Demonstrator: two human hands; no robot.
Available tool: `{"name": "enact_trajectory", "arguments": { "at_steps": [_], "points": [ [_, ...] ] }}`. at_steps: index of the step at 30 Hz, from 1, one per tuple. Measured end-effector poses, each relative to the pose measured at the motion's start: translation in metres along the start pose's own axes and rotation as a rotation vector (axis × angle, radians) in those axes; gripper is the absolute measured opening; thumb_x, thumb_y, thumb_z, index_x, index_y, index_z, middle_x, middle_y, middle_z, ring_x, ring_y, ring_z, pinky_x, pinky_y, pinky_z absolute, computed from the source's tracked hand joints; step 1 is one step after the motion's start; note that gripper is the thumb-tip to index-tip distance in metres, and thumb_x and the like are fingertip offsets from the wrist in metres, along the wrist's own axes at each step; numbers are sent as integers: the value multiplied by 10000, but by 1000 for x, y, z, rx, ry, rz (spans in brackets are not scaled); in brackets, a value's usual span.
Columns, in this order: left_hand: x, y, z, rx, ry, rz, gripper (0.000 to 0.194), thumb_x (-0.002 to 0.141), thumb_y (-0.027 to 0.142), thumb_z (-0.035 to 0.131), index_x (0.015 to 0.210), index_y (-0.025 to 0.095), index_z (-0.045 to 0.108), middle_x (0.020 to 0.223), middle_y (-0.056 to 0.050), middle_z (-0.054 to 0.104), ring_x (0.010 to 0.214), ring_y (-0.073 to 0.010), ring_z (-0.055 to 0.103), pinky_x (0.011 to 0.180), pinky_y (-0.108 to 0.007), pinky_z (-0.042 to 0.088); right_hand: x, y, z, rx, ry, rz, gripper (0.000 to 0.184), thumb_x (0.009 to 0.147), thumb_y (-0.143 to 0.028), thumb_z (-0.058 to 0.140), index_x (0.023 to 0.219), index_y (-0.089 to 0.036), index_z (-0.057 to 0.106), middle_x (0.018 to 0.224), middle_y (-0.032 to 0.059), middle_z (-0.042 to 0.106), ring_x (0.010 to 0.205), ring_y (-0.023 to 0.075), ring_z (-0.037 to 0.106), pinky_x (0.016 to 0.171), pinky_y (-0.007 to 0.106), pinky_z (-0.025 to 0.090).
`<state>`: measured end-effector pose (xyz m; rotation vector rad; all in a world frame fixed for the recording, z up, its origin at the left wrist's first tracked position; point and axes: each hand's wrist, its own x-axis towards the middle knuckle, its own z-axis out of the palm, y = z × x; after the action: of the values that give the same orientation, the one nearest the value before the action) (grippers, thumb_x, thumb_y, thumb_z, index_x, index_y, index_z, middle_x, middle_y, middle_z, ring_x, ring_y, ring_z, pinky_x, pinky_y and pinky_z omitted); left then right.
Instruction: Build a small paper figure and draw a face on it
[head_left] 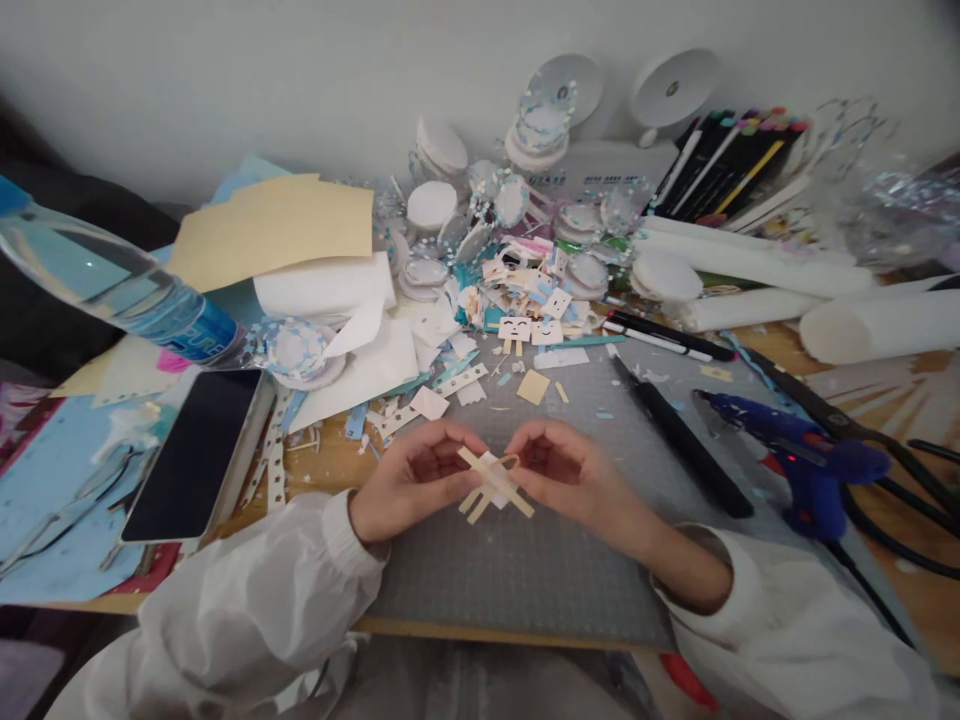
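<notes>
A: At lower centre, the figure is pinched at its left by the left hand (424,475) and gripped at its right by the right hand (566,480)!

B: How much of the figure (495,482) is done?

A: Tan strips are laid across the white card, one bent into a loop. Part-built, it is judged; no face is shown on this side, so what is left can't be told.

B: And further out?

A: Above, at centre, a smiling card (515,329) is seen with two legs attached. A tan square (534,386) is left loose on the mat (480,590). At right, a red light is shown on the glue gun (802,450).

B: What's hidden?

A: The figure's far side, and some fingertips behind it. The pile (525,275) is too tangled to be counted, and the bottle (112,280) is cut off at upper left!
</notes>
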<state>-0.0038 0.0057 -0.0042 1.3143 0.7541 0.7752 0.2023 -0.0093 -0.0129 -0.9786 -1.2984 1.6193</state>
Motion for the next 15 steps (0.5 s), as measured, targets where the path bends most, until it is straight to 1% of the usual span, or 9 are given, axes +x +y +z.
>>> {"name": "enact_trajectory", "arguments": {
  "at_steps": [4,6,8,10,11,12,15],
  "points": [
    [1,-3,0,57,-1,18,191,842,266,649,979,144,595,795,-54,673,701,-148,654,622,-246,523,-2,1,-1,-52,64,-121,103,804,-216,658,869,-236,581,784,-24,549,694,101,540,622,218,475],
    [1,-5,0,119,27,55,235,840,253,646,1048,148,608,848,-76,687,737,-165,654,651,-274,524,-3,1,-2,-130,107,-196,118,828,-181,627,909,-245,568,796,-26,550,706,99,551,640,218,487],
    [0,-4,0,199,93,114,330,802,229,685,1121,170,624,1033,-112,669,912,-201,633,802,-336,504,-3,0,-3,-292,123,-330,136,846,-149,593,936,-245,558,815,-17,559,721,107,562,652,232,498],
    [-2,0,0,306,181,208,397,735,202,746,1123,203,662,1194,-119,605,1100,-240,545,974,-394,397,-3,-1,-4,-456,108,-479,153,844,-115,579,927,-242,555,815,-9,570,718,116,566,652,249,503],
    [-3,2,0,356,214,260,401,704,190,770,1096,216,688,1203,-112,598,1129,-247,516,1012,-402,349,-3,-1,-4,-534,99,-550,165,841,-99,576,923,-240,554,808,-7,575,713,120,568,647,255,504],
    [-3,3,0,393,233,308,383,685,184,783,1059,224,710,1162,-103,616,1110,-244,518,1014,-398,333,-3,-2,-3,-600,97,-610,182,838,-84,573,929,-240,552,804,-6,581,714,123,572,646,260,506],
    [-5,4,1,392,223,389,283,708,212,773,989,218,737,962,-83,677,925,-207,586,891,-360,417,-4,-3,5,-746,92,-738,232,842,-67,568,985,-248,550,833,6,611,764,137,603,680,273,529]
  ]
}}
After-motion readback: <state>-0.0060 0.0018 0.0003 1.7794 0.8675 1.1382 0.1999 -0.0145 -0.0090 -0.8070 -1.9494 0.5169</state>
